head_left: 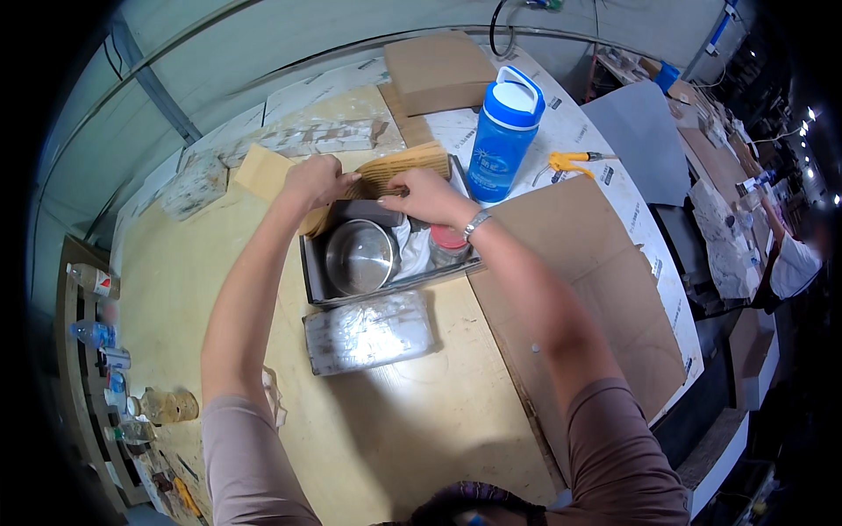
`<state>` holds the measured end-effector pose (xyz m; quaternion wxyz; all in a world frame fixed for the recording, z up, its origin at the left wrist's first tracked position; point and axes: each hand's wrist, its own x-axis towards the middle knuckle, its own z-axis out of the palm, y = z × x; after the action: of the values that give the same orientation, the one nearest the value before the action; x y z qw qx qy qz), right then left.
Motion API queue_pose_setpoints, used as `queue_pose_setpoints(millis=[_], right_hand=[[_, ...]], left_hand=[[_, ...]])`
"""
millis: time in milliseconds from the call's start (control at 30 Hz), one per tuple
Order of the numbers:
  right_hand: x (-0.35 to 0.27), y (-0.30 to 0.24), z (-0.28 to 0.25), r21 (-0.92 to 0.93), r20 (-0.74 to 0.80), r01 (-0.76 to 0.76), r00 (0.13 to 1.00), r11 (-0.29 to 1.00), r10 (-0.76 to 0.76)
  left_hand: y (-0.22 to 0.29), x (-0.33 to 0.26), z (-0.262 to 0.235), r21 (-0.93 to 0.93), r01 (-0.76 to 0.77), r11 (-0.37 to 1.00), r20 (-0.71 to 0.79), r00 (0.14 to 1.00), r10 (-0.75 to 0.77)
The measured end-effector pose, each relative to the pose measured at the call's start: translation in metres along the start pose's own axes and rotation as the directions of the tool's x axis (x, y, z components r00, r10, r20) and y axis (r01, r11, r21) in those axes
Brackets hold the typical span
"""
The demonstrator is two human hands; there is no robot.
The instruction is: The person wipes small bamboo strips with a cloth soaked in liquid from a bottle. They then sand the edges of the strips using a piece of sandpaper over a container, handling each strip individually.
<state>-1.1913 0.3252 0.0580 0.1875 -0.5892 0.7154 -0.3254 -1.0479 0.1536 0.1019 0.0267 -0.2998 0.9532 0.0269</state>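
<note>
Brown paper [405, 169] printed in dark rows stands gathered between the two hands in the head view, over the far side of an open dark box [311, 272] set around mid-bench, somewhat toward the far edge of the bench [175, 289]. The left hand [317, 181] has its fingers closed on the paper's left part; the right hand [427, 196] reaches over the box with curled fingers at the paper's lower right, and whether they pinch it I cannot tell. Inside the box, a round metal pot [360, 256] sits to the left, with white wrapping [412, 248] beside it and a red-lidded jar [448, 244] to the right.

For good handling, I would work the paper with light fingertips, both sides level so it does not tear, and keep the right wrist above the jar's lid.

Toward the near edge, a shiny wrapped block [370, 333] lies just beside the box, with bare board beyond it. Room looks widest toward the left edge. On the right, a flat cardboard sheet [596, 254] reaches toward the right edge, and a blue bottle [504, 140] stands near the box's far right corner, so a wide right elbow swing could knock it.
</note>
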Motion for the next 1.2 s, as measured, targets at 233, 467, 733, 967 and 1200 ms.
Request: queue_pose_setpoints(millis=[233, 467, 733, 967, 1200], right_hand=[[-0.079, -0.028, -0.039, -0.131, -0.352, 0.106, 0.924, 0.986, -0.146], [-0.157, -0.039, 0.042, -0.583, -0.200, 0.236, 0.886, 0.777, -0.419], [-0.108, -0.020, 0.070, -0.626, -0.160, 0.308, 0.848, 0.716, -0.505], [-0.059, -0.007, 0.065, -0.650, -0.216, 0.250, 0.844, 0.718, -0.490], [-0.100, -0.027, 0.074, -0.364, -0.493, 0.140, 0.809, 0.921, -0.319]], left_hand=[[-0.029, -0.109, 0.007, -0.419, -0.048, 0.907, -0.400, 0.906, -0.137], [-0.020, -0.325, 0.093, -0.565, 0.007, 0.825, -0.357, 0.899, -0.252], [0.059, -0.445, 0.166, -0.555, -0.012, 0.832, -0.361, 0.905, -0.227], [0.055, -0.444, 0.165, -0.541, -0.017, 0.841, -0.322, 0.928, -0.188], [0.009, -0.401, 0.139, -0.724, -0.031, 0.689, -0.450, 0.778, -0.438]])
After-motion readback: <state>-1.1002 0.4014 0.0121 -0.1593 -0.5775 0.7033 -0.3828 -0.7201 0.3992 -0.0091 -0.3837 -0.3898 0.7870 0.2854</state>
